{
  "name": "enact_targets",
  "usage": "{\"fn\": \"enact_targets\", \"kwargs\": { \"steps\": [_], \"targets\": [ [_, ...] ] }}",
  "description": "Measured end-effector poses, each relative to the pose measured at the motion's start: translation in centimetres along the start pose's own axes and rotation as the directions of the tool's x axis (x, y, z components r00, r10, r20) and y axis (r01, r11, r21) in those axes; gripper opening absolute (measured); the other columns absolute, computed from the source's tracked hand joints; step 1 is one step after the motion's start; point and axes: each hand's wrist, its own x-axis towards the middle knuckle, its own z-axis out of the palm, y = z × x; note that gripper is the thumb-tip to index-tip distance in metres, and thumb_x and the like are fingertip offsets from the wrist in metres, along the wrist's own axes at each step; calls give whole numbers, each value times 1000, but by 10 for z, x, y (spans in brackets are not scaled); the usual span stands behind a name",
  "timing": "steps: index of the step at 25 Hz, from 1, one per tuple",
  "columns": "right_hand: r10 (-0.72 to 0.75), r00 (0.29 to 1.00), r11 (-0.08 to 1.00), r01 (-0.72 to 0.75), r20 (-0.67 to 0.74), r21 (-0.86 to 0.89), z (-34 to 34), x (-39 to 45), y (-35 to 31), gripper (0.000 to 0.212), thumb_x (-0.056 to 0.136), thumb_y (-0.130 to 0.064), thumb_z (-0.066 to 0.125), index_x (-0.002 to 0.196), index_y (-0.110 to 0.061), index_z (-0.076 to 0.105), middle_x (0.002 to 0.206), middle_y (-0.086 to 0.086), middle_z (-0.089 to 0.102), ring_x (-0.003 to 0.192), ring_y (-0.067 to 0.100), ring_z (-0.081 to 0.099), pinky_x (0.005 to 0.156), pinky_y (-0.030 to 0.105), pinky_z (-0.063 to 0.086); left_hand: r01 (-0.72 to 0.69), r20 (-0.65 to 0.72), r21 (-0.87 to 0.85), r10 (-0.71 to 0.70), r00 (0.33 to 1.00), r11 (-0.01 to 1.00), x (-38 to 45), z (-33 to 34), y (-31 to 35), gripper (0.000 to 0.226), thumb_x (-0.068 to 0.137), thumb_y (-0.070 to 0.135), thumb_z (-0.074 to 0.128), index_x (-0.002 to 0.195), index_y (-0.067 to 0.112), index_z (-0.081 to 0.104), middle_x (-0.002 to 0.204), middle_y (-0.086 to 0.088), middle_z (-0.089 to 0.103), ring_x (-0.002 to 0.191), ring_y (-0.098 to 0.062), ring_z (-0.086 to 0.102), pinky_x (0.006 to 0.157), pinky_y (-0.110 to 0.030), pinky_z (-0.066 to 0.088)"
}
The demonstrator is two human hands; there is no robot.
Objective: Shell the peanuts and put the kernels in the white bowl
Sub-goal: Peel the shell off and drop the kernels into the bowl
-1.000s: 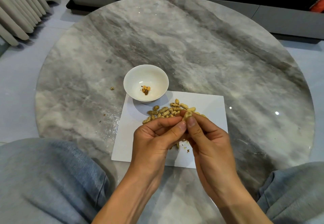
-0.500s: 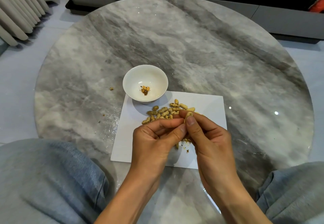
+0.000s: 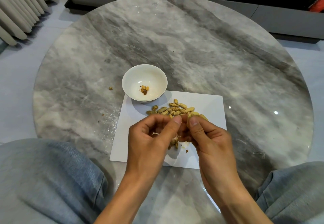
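A small white bowl stands on the marble table with a few kernels at its bottom. Just right of it a pile of unshelled peanuts lies on a white sheet of paper. Over the paper's near half my left hand and my right hand meet fingertip to fingertip, each pinching one peanut between thumb and fingers. A pale shell fragment shows between the hands. Shell bits lie on the paper under them.
The round grey marble table reaches far beyond the paper. A small crumb lies left of the bowl. My knees in grey-blue trousers flank the table's near edge. Curtains hang at the far left.
My hands have pulled slightly apart at the thumbs and the peanut's shell has opened between them. The bowl and the pile have not moved.
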Motion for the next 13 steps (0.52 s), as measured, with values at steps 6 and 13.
{"fn": "enact_targets", "kwargs": {
  "steps": [6,13],
  "targets": [
    [-40,997,997,44,64,-57,6,-11,1,21,96,-12,60,91,-16,80,83,13,75,87,32,71,77,27,56,143,229,-117,-114,967,983,1,2,-6,22,79,24,77,98,13,78,95,-8,77,88,-14,73,71,-17,53],
    [-44,999,998,45,29,-32,12,-10,5,18,94,-5,61,95,-7,79,90,8,77,92,23,73,79,21,54,143,210,-196,-101,973,970,-1,5,-15,25,83,22,66,99,6,76,99,-14,76,98,-25,72,79,-23,55]
  ]
}}
